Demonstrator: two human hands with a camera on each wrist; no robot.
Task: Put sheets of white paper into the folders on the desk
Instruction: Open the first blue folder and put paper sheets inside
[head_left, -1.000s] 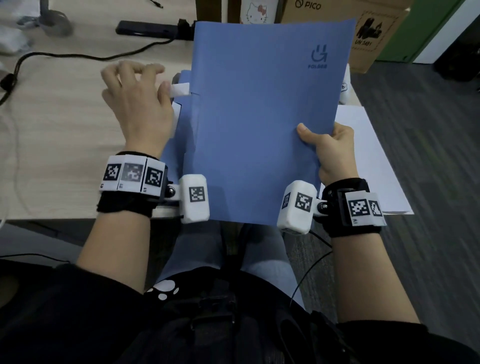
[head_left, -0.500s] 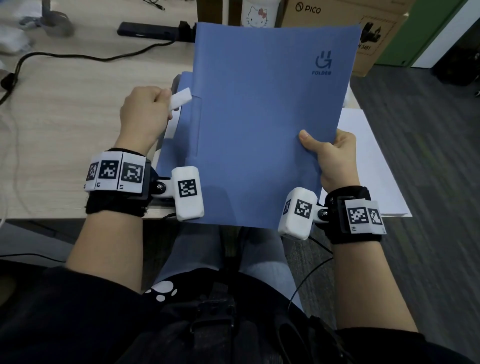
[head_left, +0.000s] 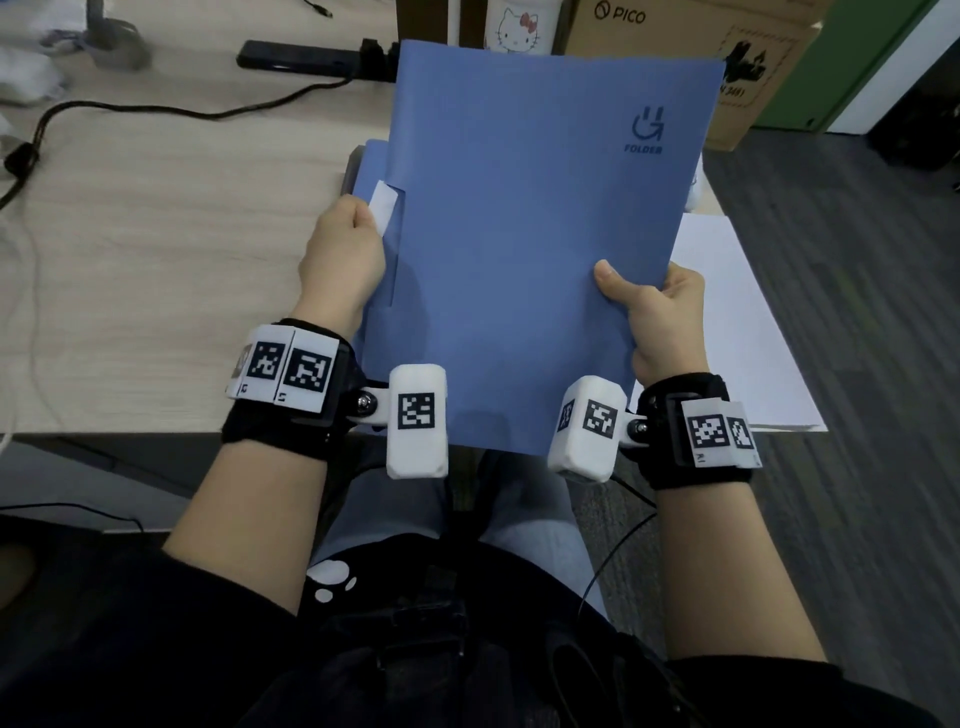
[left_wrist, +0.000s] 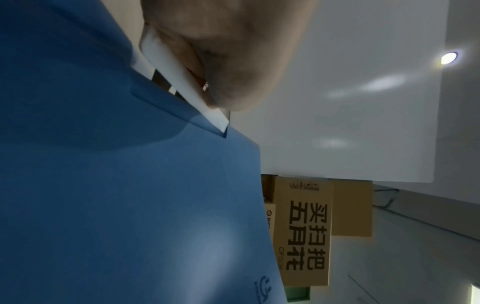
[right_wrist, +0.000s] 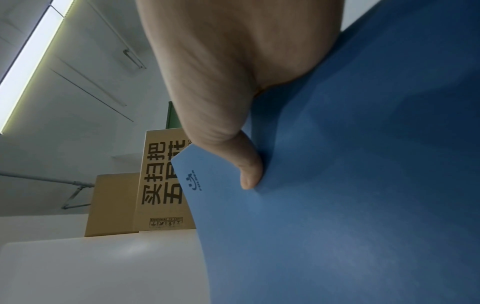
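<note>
Head view: right hand grasps the blue folder by its edge, raised over the desk; left hand pinches its white slider. Tugged crookedly, the slider could jam or the folder could twist loose.

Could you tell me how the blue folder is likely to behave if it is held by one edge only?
The blue folder probably flexes: its top edge already bows while the right hand pinches one side. It looks thin, so likely light. Its smooth cover may slip.
</note>
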